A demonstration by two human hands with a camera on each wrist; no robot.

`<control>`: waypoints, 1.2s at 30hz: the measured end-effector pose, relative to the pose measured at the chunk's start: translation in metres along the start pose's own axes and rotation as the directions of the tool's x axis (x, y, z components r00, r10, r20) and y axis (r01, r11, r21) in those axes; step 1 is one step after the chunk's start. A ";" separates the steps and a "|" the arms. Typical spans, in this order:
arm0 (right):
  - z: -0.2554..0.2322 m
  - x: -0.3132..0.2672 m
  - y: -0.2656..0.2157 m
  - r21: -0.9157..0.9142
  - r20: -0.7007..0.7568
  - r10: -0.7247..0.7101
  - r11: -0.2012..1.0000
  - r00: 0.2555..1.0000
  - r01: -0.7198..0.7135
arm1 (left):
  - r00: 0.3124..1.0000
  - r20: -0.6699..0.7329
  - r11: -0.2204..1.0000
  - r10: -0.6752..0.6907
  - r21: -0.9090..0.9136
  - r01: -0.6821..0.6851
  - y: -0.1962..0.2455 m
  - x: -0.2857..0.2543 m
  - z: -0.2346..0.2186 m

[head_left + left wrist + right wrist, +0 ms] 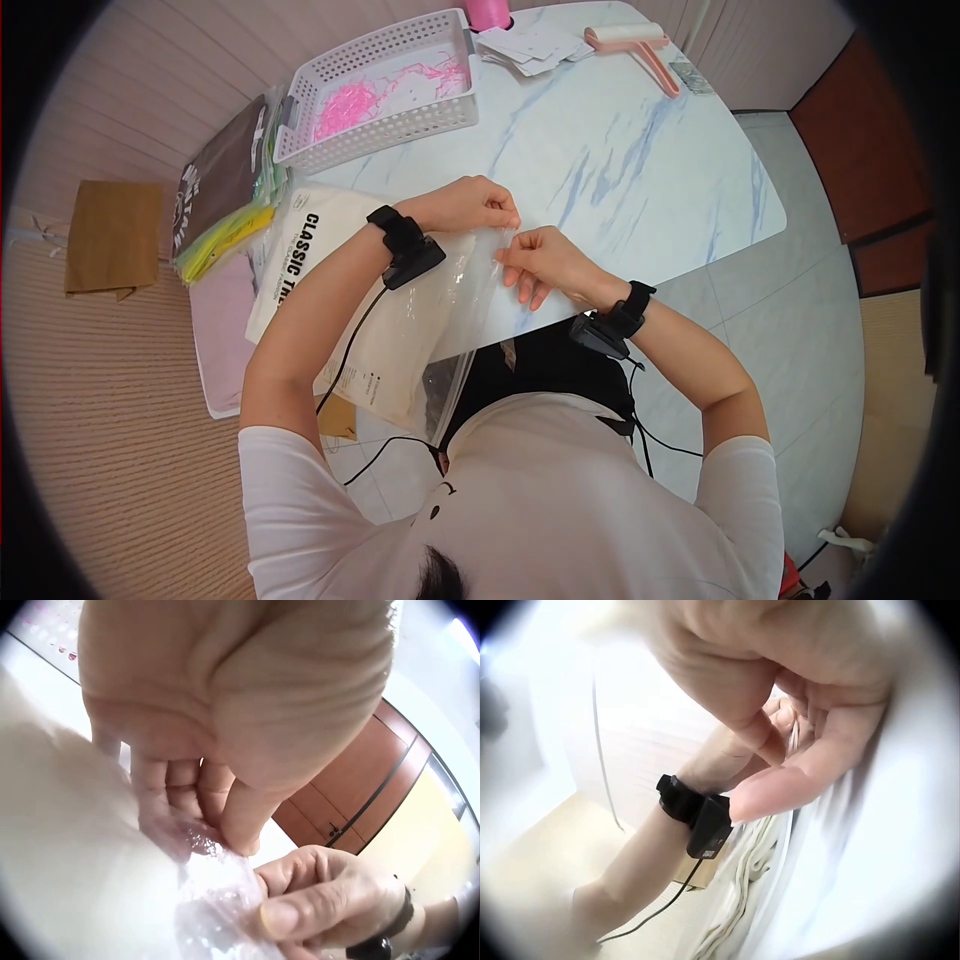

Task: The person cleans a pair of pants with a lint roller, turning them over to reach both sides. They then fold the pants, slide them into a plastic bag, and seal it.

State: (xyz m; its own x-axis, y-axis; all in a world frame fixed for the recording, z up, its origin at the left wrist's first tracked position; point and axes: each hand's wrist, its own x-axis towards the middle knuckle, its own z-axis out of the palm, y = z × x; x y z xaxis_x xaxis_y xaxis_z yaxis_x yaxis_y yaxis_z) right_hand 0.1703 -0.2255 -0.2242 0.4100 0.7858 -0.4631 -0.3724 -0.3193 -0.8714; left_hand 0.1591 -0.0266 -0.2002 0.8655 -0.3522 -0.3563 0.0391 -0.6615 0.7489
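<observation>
A clear plastic bag (468, 300) holding a folded cream garment (385, 335) with black lettering lies at the front left of the table, its lower corner hanging past the edge. My left hand (465, 205) pinches the bag's open edge at the far end between thumb and fingers. Just beside it, my right hand (555, 262) pinches the same edge, its other fingers loosely bent. In the left wrist view, glossy plastic film (214, 881) runs between the two hands. The right wrist view shows the garment's folds (742, 892) below the right hand's fingertips.
Behind stands a white perforated basket (390, 140) with pink paper shreds. White cards (535, 48) and a pink-handled lint roller (640, 55) lie at the back right. Bagged garments (220, 180) are piled at the left, above a pink folded cloth (225, 330). Wrist-camera cables hang near the lap.
</observation>
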 end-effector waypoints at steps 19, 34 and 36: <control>0.020 0.001 0.007 -0.198 -0.001 0.046 0.979 0.999 -0.046 | 0.812 -0.469 0.926 0.348 0.309 -0.218 -0.015 -0.029 0.034; -0.005 0.030 -0.032 -0.458 -0.017 0.088 0.885 0.996 -0.086 | 0.865 -0.005 0.634 -0.501 -0.682 0.364 0.005 -0.287 0.175; 0.000 0.028 -0.041 -0.508 0.028 0.091 0.859 0.995 -0.064 | 0.886 -0.096 0.362 -0.454 -0.928 0.085 -0.007 -0.268 0.202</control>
State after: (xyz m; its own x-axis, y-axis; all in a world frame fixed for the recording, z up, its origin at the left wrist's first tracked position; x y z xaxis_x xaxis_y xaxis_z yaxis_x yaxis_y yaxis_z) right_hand 0.1974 -0.1905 -0.2018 0.3509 0.7681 -0.5357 0.0764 -0.5936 -0.8011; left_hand -0.1741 -0.0616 -0.2229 0.7969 0.0520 -0.6019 0.5513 0.3450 0.7597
